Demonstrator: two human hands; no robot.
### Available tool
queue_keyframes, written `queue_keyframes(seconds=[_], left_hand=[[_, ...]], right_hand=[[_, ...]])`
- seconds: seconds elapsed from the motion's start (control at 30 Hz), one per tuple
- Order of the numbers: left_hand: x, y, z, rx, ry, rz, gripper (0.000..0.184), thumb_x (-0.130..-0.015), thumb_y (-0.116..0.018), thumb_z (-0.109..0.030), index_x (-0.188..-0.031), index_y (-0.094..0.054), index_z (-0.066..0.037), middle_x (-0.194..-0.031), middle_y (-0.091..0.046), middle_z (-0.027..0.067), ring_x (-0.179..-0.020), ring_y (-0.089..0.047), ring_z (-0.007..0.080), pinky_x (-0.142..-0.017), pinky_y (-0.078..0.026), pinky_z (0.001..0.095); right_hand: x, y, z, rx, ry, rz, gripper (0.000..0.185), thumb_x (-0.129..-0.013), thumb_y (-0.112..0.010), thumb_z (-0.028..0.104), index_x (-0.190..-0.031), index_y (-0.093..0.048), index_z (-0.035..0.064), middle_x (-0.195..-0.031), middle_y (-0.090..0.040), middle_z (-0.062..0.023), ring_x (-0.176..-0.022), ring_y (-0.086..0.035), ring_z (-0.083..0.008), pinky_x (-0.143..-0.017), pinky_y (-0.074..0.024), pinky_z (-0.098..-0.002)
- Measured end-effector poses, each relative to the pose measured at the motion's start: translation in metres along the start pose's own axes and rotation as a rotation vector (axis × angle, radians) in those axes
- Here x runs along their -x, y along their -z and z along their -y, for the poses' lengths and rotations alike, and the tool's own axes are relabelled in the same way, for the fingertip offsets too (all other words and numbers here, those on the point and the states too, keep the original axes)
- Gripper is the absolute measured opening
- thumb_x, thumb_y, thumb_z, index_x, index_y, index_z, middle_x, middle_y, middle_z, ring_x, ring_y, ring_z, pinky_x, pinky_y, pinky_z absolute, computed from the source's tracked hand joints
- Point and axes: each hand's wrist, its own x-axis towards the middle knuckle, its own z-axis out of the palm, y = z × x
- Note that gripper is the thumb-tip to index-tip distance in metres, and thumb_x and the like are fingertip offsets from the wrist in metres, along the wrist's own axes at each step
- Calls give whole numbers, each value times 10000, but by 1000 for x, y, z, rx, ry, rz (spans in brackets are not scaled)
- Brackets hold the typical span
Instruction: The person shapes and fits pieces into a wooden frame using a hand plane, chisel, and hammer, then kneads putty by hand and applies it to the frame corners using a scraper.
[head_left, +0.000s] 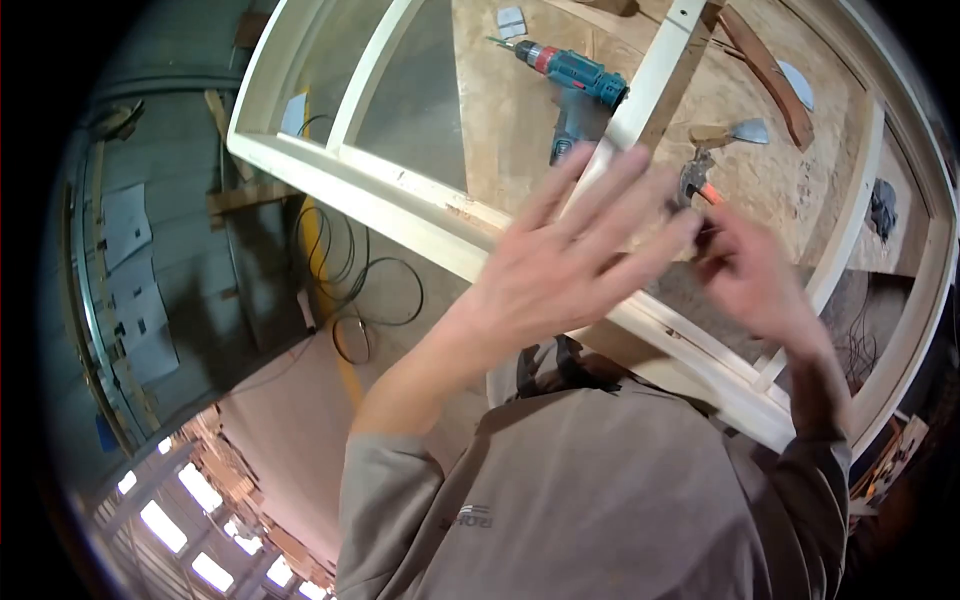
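Observation:
My left hand (585, 245) is blurred, held above the near rail of a pale wooden frame (390, 205) with its fingers spread and nothing in them. My right hand (755, 275) is to its right, over the frame's opening, with curled fingers. Something small and dark shows at its fingertips, too blurred to name. Just beyond is a hammer (692, 178) with an orange part on its handle; whether the right hand touches it is unclear. Past the left hand lies a teal cordless drill (575, 75), partly behind a frame bar (655, 80).
A plywood board (500, 130) under the frame bears a putty knife (740, 131), a curved reddish wooden piece (770, 75) and a dark crumpled item (882, 208). Black cable (395, 290) coils on the floor at left. A large panel (285, 430) stands nearby.

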Motion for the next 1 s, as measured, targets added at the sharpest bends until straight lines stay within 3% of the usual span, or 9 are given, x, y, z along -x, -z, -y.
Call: queue_keyframes(seconds=[0.1,0.13,0.2,0.23,0.33,0.53,0.7,0.83,1.0], left_hand=[[5,2,26,23,-97,320,509,-831,-641,-82,-1332,-615,-172,-1064,-671,38,-923,-662,203,-751,-560,396],[15,-5,53,56,-91,159,543,-824,-628,-47,-1353,-603,-163,-895,-649,13,-760,-637,198,-644,-529,354],[29,4,95,608,458,1,362,-946,-618,-106,-1306,-604,-76,-753,-536,-3,-618,-521,128,-590,-476,275],[30,10,124,880,771,-41,304,-1012,-587,-177,-1271,-595,-19,-742,-493,-17,-620,-471,94,-593,-463,267],[32,27,174,1341,1161,-284,188,-1014,-587,-218,-910,-530,-72,-681,-396,-40,-584,-377,96,-569,-387,302],[16,24,210,1489,1322,-524,240,-1010,-591,-303,-1094,-568,-80,-732,-400,-37,-646,-375,91,-645,-363,288],[23,18,215,1503,1350,-490,304,-1029,-551,-354,-1198,-560,-102,-766,-393,-32,-663,-370,100,-652,-370,289],[24,9,223,1504,1393,-477,310,-1040,-519,-367,-1204,-557,-106,-776,-400,-26,-689,-381,102,-675,-378,292],[17,-8,240,1564,1378,-524,358,-1027,-543,-308,-1241,-533,-22,-811,-413,-7,-724,-407,121,-728,-403,343]], right_hand=[[-30,-1,58,-527,-522,394,154,-904,-670,72,-1043,-686,8,-937,-713,-71,-773,-653,-107,-640,-508,-288],[-37,-6,22,-603,-168,182,236,-923,-672,134,-1113,-685,-5,-965,-716,-63,-814,-656,-113,-685,-511,-263],[-54,-4,-29,-429,-277,-206,332,-953,-638,278,-1164,-683,26,-1006,-724,-70,-917,-670,-149,-819,-530,-304],[-51,-7,-73,44,-380,-346,382,-898,-710,270,-1160,-656,-3,-1038,-707,-93,-966,-664,-184,-904,-506,-305],[-46,-38,-109,226,-584,-185,523,-840,-769,306,-1255,-611,29,-1131,-685,-136,-1024,-664,-241,-938,-505,-347],[-164,-105,-55,511,-169,-564,899,-722,-832,391,-1442,-422,42,-1409,-463,-215,-1311,-430,-383,-1109,-375,-456],[-223,-128,-51,725,-258,-357,795,-726,-805,321,-1414,-483,87,-1334,-475,-190,-1260,-438,-395,-1020,-395,-548],[-262,-121,-82,619,-92,-488,657,-734,-783,263,-1350,-568,190,-1294,-484,-181,-1248,-445,-384,-961,-425,-588],[-351,-62,-137,790,49,-578,546,-840,-721,283,-1346,-575,140,-1390,-496,-184,-1295,-460,-386,-1011,-452,-507]])
